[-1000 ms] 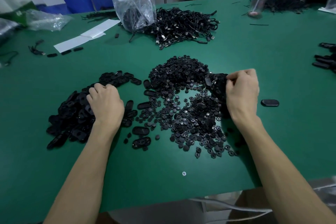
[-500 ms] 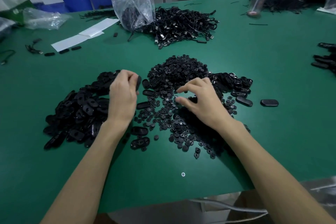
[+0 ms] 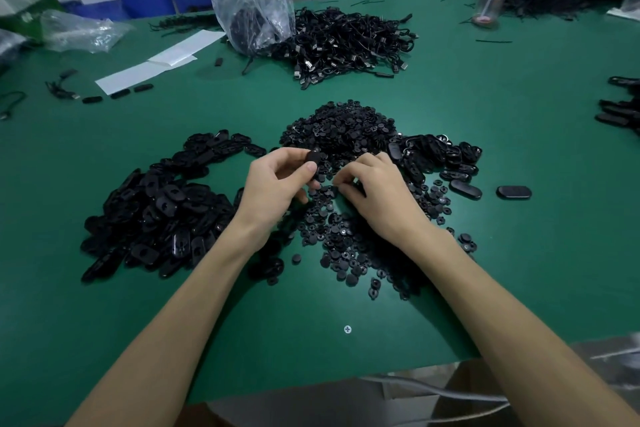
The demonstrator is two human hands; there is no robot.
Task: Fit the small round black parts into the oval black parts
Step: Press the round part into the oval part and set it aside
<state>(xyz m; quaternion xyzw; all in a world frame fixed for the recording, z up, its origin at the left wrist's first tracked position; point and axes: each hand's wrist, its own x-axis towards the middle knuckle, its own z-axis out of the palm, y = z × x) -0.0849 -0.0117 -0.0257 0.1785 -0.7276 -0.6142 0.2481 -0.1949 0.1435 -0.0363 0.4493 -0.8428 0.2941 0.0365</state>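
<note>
At the left of the frame, a large pile of ovals (image 3: 156,211) lies on the green tabletop (image 3: 519,107); these appear to be unfitted stock. Just right of it, the left grip (image 3: 273,184) is raised above the tabletop and grasps one oval (image 3: 313,159) between thumb and fingers, holding it near upright. At frame centre, the rounds (image 3: 343,132) form a heap that thins into a loose scatter toward the lower edge. The right grip (image 3: 374,191) rests on this scatter with its fingertips (image 3: 341,182) curled down among the parts, close to the held oval. Whether it pinches a round cannot be determined. To the right, touching the heap, lies a smaller group of ovals (image 3: 440,156), and two single ovals (image 3: 513,192) lie beyond it. These are probably finished units, though the fit is too small to confirm. Judged status: the cycle in hand is at the pick-and-align stage, and the round is not yet seated. The right-hand group is far smaller than the stock pile, so most of the task remains.
</note>
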